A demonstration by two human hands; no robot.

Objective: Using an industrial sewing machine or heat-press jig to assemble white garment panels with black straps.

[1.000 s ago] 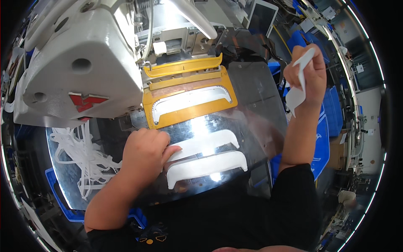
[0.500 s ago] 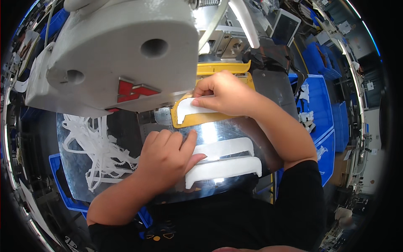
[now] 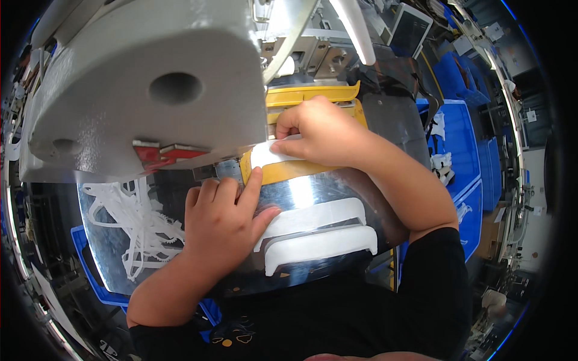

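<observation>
A white, curved fabric piece point(image 3: 261, 155) lies in a yellow template plate point(image 3: 283, 173) beneath the grey machine head. My right hand point(image 3: 322, 132) is closed on its upper edge, thumb on the white surface and the curled fingers behind; the hand hides the piece's right part. With its index finger stretched out, my left hand point(image 3: 223, 210) reaches the piece's lower left end. The left thumb stands apart, near a second white piece point(image 3: 319, 215) on the shiny metal table. Nearer me lies another white piece point(image 3: 322, 248) of the same bracket-like shape.
The large grey machine head point(image 3: 144, 90) fills the upper left. A heap of white trimmings point(image 3: 141, 228) lies left on the metal table point(image 3: 108, 265). Blue bins point(image 3: 451, 144) with white and dark bits stand to the right. A tablet-like screen point(image 3: 408, 30) is at the far right.
My left hand has moved up and left, its index finger now at the white piece's end. My right hand stays on the piece. The view has shifted slightly.
</observation>
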